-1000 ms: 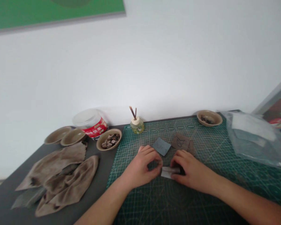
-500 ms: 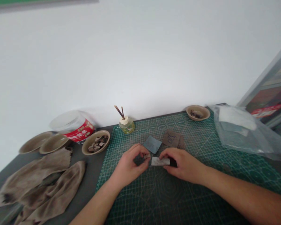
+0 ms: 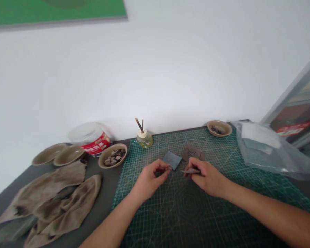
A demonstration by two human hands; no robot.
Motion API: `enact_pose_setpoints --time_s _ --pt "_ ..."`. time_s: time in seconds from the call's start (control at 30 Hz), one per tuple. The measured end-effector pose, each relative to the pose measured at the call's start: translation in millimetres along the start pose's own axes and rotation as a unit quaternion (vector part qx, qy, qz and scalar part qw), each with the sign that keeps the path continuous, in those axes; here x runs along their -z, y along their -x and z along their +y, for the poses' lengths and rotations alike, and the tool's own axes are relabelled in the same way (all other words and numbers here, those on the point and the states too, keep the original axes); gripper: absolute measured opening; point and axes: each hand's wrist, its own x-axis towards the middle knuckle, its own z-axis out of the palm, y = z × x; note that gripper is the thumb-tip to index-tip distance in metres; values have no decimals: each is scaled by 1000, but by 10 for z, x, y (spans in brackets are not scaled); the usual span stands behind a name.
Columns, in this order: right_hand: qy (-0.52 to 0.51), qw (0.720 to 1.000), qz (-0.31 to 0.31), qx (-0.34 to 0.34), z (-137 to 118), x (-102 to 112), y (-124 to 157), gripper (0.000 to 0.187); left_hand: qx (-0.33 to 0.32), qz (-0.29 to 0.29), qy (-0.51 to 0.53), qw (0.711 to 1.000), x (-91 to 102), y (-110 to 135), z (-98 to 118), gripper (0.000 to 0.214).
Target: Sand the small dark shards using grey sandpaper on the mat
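The right hand (image 3: 208, 177) is pinching a thin grey sliver (image 3: 191, 171) between its fingertips, while the left hand (image 3: 150, 181) is closing narrowly on a tiny pale piece (image 3: 168, 168), both hands hovering just above a green cutting mat (image 3: 188, 206). Just beyond them, a blue-grey square (image 3: 172, 160) and a brown marked square (image 3: 192, 152) are lying on the mat, and a bowl of mottled chips (image 3: 112, 157) is sitting just beside it on the bench (image 3: 105, 193).
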Motion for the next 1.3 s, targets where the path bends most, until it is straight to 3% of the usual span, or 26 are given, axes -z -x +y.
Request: enact_pose_setpoints --time_s 0.17,0.23,0.37,0.53,0.63,0.73,1.03,1.3 --pt "-29 999 0 -35 -201 -1 -40 5 15 -20 103 994 1 -3 -9 17" --pt "-71 997 13 -39 -229 -59 -95 17 15 -22 137 990 5 3 17 17" --pt "-120 991 56 -13 -183 -231 -206 21 -2 -2 166 986 27 9 49 21" --pt "-172 984 48 -3 -60 -373 -234 18 33 -18 179 983 28 -14 -6 27" --pt "-159 986 47 -14 -38 -381 -208 11 65 -41 188 979 0 -24 -45 28" --pt "-137 988 67 -7 -50 -363 -184 19 78 -52 199 975 -22 -24 -65 26" --pt "-58 990 100 77 -22 -342 -152 15 48 -18 216 975 -19 -16 -56 24" --pt "-10 989 106 106 -3 -361 -133 18 32 -20 204 978 1 1 -3 20"
